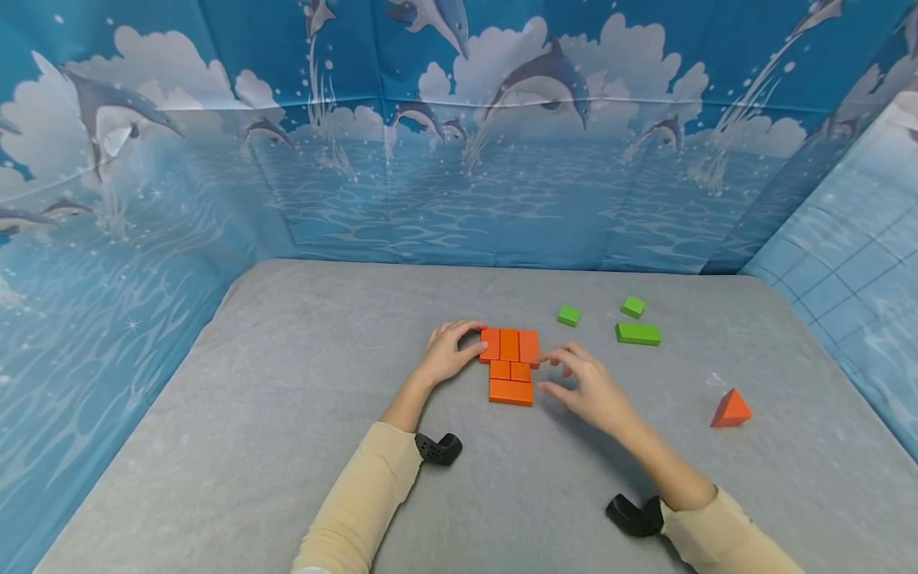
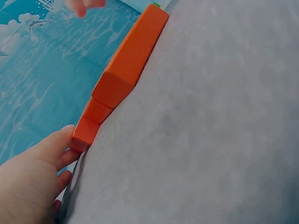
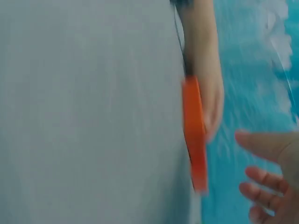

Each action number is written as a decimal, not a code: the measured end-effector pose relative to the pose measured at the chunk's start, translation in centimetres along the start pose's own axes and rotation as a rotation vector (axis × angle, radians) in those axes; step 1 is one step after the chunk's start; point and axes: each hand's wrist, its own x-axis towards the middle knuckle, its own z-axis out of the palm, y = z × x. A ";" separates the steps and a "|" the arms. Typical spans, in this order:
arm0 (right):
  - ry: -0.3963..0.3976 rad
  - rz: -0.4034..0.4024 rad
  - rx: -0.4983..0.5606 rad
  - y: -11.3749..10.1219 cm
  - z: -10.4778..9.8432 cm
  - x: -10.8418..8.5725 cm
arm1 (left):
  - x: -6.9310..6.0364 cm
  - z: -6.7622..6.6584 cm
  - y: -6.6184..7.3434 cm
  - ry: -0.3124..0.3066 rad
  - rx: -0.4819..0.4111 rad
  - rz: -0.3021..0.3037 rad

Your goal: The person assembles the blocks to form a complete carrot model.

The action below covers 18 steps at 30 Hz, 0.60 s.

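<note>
Six orange blocks (image 1: pixel 509 345) lie together near the middle of the surface: three side by side in the far row, two smaller ones behind one another's flank in the middle, one long block nearest the person. The left hand (image 1: pixel 450 351) grips the left block of the far row between thumb and forefinger. The right hand (image 1: pixel 584 387) is released, fingers loosely bent, just beside the group's right edge and holding nothing. Beyond it, to the far right, lie a small green block (image 1: pixel 568 316), a second small green block (image 1: pixel 633 307) and a longer green block (image 1: pixel 637 334). An orange triangular block (image 1: pixel 731 408) sits well apart at right; the right hand stands between it and the group. A black device is worn at the left wrist (image 1: pixel 441 450) and another at the right wrist, below beige sleeves (image 1: pixel 366 498). The surface (image 1: pixel 323 335) is grey and cloth-like. Blue sheeting (image 1: pixel 445 207), printed with dolphins, clouds and water, encloses the far side and both flanks; a tile-like grid shows at right.
</note>
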 end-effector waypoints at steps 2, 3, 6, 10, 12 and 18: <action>0.013 -0.011 -0.007 0.9 -1.4 -0.4 | 0.0 0.0 0.0 -0.001 -0.001 0.001; 0.020 -0.014 -0.018 1.3 -2.0 -0.6 | 0.0 0.0 0.0 0.000 0.000 0.002; 0.017 0.014 -0.064 2.7 -4.2 -1.5 | 0.0 0.0 0.1 -0.002 0.003 0.003; -0.003 0.062 -0.139 4.6 -7.1 -3.1 | 0.0 0.0 0.1 -0.003 0.000 0.001; -0.007 0.067 -0.162 5.7 -8.5 -4.0 | 0.0 0.0 0.1 -0.002 -0.002 0.002; -0.056 0.062 -0.191 8.6 -12.1 -7.0 | 0.1 0.0 0.0 0.000 -0.006 0.008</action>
